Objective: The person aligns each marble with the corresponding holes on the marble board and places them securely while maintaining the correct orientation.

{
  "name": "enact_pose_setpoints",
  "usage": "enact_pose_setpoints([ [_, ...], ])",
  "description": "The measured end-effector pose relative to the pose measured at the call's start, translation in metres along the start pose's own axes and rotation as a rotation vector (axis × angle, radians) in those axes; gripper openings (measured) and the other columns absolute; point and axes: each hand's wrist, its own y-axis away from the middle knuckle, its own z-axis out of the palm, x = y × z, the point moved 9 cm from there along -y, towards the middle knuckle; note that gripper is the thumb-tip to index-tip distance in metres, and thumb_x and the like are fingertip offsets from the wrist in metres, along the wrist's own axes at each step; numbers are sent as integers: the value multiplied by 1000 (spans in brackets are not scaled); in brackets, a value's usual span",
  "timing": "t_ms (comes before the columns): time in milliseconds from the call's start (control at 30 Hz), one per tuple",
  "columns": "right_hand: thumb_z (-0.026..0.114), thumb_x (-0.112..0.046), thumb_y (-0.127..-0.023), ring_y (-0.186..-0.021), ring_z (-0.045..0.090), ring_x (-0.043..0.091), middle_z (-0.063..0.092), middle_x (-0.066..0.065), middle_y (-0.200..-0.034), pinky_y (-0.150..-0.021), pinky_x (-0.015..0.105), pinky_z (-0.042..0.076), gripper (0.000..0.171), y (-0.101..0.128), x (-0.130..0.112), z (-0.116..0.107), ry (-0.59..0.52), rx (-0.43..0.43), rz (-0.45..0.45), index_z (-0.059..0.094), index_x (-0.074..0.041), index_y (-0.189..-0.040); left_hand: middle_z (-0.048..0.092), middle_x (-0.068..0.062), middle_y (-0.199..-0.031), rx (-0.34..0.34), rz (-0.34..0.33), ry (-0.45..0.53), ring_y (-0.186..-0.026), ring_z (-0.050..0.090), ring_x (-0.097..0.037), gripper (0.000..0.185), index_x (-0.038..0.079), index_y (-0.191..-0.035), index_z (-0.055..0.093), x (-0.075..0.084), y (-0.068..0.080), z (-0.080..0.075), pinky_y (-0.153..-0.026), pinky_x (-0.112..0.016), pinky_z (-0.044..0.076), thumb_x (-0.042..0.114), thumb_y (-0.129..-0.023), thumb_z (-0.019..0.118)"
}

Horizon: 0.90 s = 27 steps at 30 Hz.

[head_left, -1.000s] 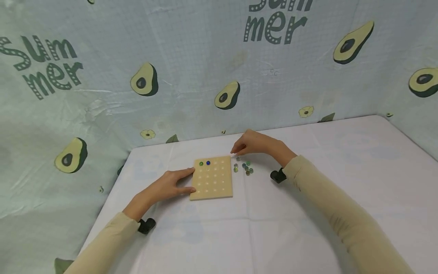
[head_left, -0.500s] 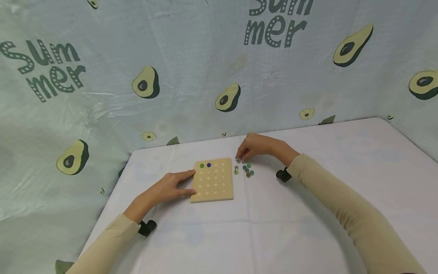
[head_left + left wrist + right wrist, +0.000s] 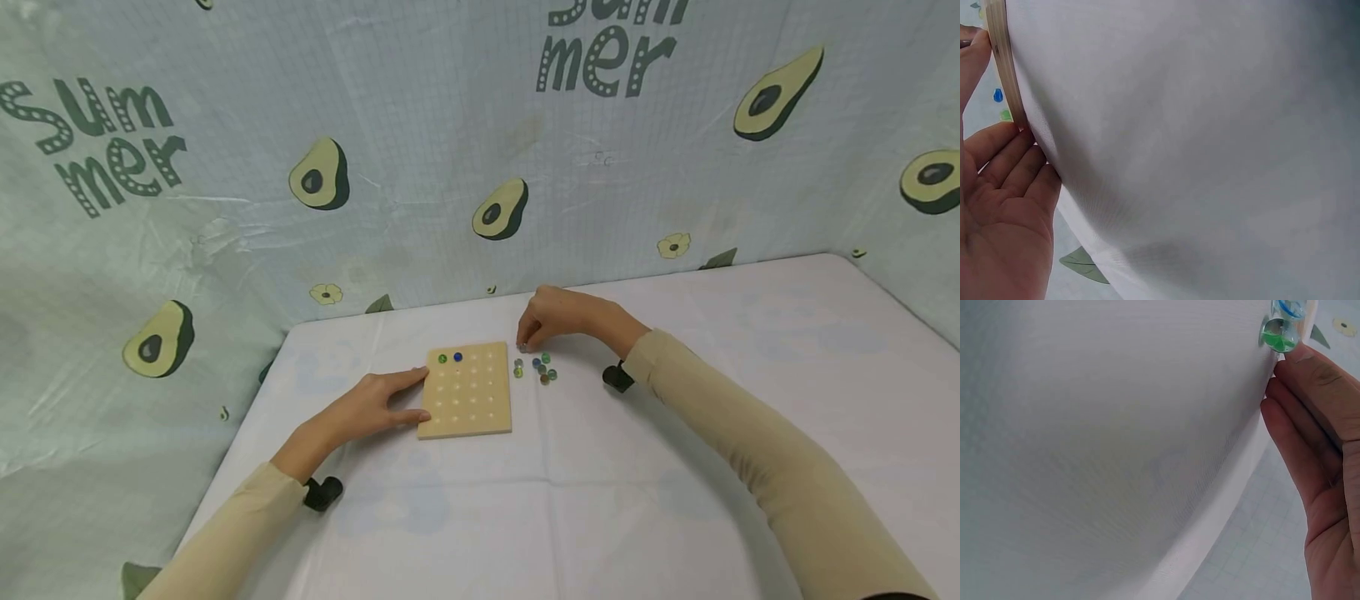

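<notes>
Right hand (image 3: 558, 321) dips to the marbles (image 3: 536, 368) just right of the wooden board (image 3: 467, 392), fingertips pinching one at the cluster's far edge. Left hand (image 3: 367, 408), relaxed flat, steadies the board's left edge on the counter (image 3: 675, 467). Two marbles sit in the board's far row; next comes a careful lift to an empty hole.

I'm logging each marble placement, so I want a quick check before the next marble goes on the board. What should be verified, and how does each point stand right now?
1. Board lies flat on the table: ok.
2. Left hand steadies the board's left edge: ok.
3. Right hand has a marble pinched: cannot tell; its fingertips are down at the loose marbles.
4. Free holes on the board: ok; only the green marble and blue marble sit in the far row.
5. Loose marbles lie close beside the board: ok.
</notes>
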Motion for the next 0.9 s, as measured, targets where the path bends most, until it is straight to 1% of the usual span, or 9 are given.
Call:
enact_pose_setpoints([
  [100, 82, -19, -88, -84, 70, 1, 78, -6, -95, -77, 21, 58, 13, -1, -1, -2, 22, -1, 2, 83, -14, -100, 44, -14, -156, 1, -2, 3, -146, 40, -32, 87, 7, -155, 43, 1, -1, -2, -116, -50, 38, 56, -89, 73],
  [233, 81, -19, -88, -85, 71, 2, 78, -6, -95, -79, 22, 59, 13, -2, -2, -4, 25, -6, 5, 83, -14, -101, 44, -14, -156, 3, -6, 7, -146, 40, -32, 87, 8, -155, 43, 2, -1, -5, -116, -51, 38, 55, -89, 73],
  [467, 81, -20, -88, -85, 70, 1, 78, -6, -95, -79, 21, 58, 13, -4, -1, -4, 41, -15, 8, 83, -15, -100, 43, -15, -157, -9, -23, 18, -147, 38, -33, 87, 8, -156, 42, 0, -2, -4, -117, -52, 36, 56, -90, 72],
  [633, 82, -20, -88, -83, 70, 1, 78, -6, -94, -77, 21, 58, 13, -1, -2, -2, 34, -14, 3, 83, -14, -99, 42, -14, -158, -16, -24, 22, -147, 38, -32, 88, 8, -156, 42, 1, -2, -1, -117, -51, 37, 56, -89, 73],
  [800, 80, -19, -89, -82, 69, 0, 78, -5, -94, -76, 20, 58, 12, 4, -2, 2, 27, -30, 14, 82, -13, -100, 43, -14, -157, -20, -25, 14, -147, 39, -32, 88, 8, -156, 43, 2, -1, 1, -117, -51, 37, 57, -89, 73],
  [900, 79, -18, -90, -82, 69, 1, 78, -4, -95, -77, 20, 58, 13, 7, -6, -1, 29, -14, 24, 82, -12, -102, 44, -15, -156, -9, -26, 3, -146, 39, -33, 87, 8, -155, 43, 2, -2, 0, -116, -52, 37, 57, -89, 72],
])
